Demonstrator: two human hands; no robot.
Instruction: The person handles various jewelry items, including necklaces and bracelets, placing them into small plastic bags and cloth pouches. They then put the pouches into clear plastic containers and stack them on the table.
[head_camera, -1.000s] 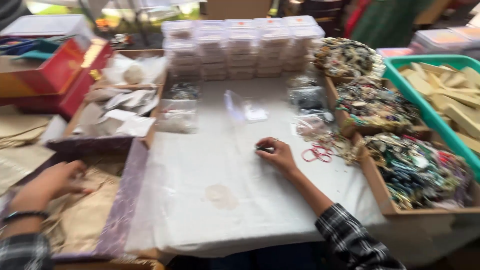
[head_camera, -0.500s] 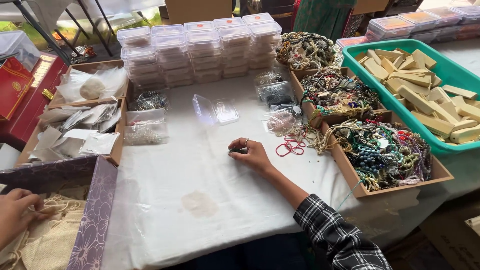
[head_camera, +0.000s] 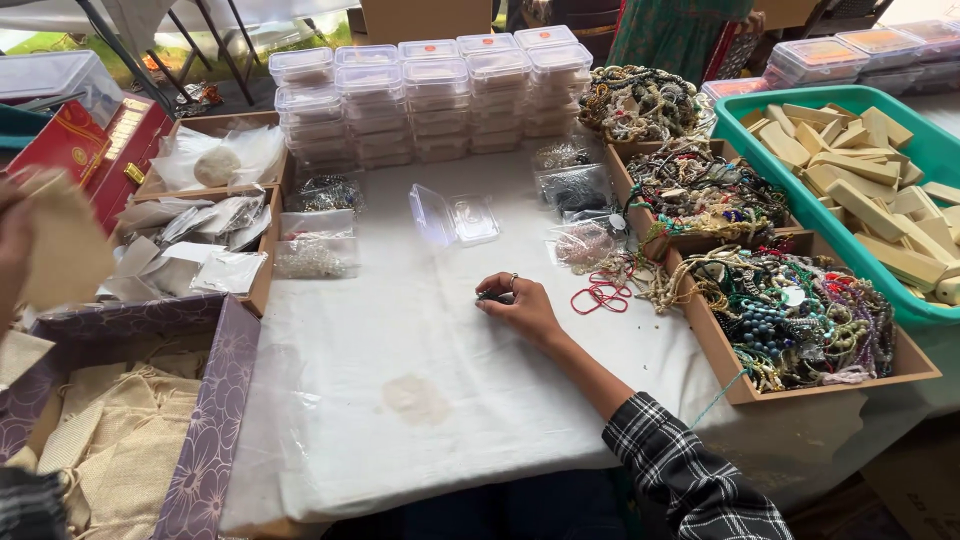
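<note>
**Burlap pouch comes up on the left**

The left hand (head_camera: 15, 245) has lifted clear of the purple floral box (head_camera: 205, 430) and now pinches a beige burlap pouch (head_camera: 62, 250) at the frame's edge. The right hand (head_camera: 520, 305) stays curled on the white tablecloth (head_camera: 400, 330), fingers closed over a small dark item (head_camera: 493, 296), just below the open clear plastic case (head_camera: 455, 215).

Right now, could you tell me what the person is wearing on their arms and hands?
The right hand is bare apart from a ring on one finger; its forearm runs into a rolled-up black-and-white checked sleeve. The left hand shows only at the frame edge; nothing worn on it can be made out.
</note>
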